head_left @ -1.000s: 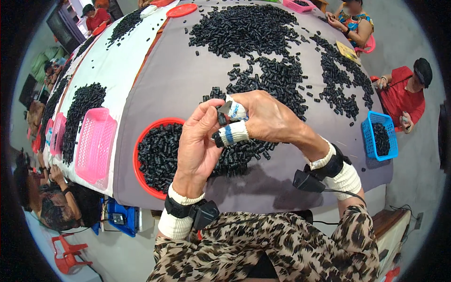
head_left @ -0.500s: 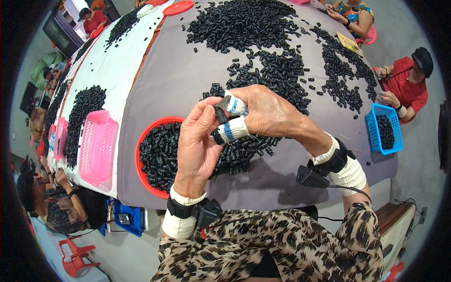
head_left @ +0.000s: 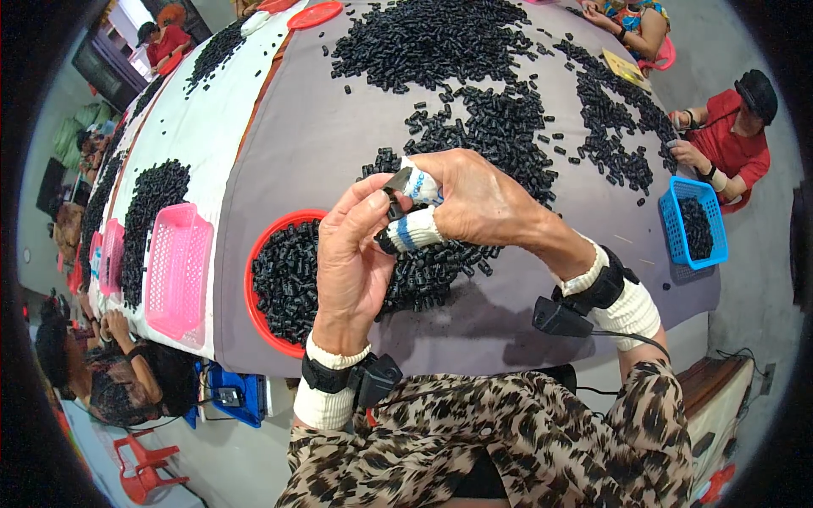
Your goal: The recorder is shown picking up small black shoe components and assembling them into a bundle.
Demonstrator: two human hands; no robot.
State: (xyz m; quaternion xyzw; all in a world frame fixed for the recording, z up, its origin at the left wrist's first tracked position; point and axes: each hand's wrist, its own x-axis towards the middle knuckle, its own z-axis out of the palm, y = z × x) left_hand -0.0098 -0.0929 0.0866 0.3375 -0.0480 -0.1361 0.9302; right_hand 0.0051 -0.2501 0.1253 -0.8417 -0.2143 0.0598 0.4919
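Far left of the frame: pink basket (head_left: pixel 176 271) on the white-covered part of the desk, looks empty, a strip of black pieces just left of it. Lower left, a seated person below the desk edge, with a blue tray (head_left: pixel 230 394) beside them.

Left of centre: red round bowl (head_left: pixel 258 254) on the grey desk (head_left: pixel 313 144), filled with small black cylindrical parts (head_left: pixel 284 279). More of the same parts spill in a heap right of the bowl, under both hands.

Centre: left hand (head_left: pixel 351 254) raised over the bowl, palm toward the camera, thumb and forefinger pinched on a small black part (head_left: pixel 392 203). Right hand (head_left: pixel 470 199) meets it from the right, fingertips in white taped sleeves with a blue band, closed around the same small part from the other side. The two hands touch at the part, which sits between the fingertips just above the bowl's right rim. It is too small to tell its long axis for sure; it seems to run roughly up-down in the frame. Both hands are equally on it. The supply in the bowl lies directly below and left of the left hand, so the left is nearer.

Upper centre and right: large loose pile of black parts (head_left: pixel 440 42) across the desk.

Right edge: blue basket (head_left: pixel 693 222) partly filled with black parts, next to another person in red (head_left: pixel 728 144) working there.
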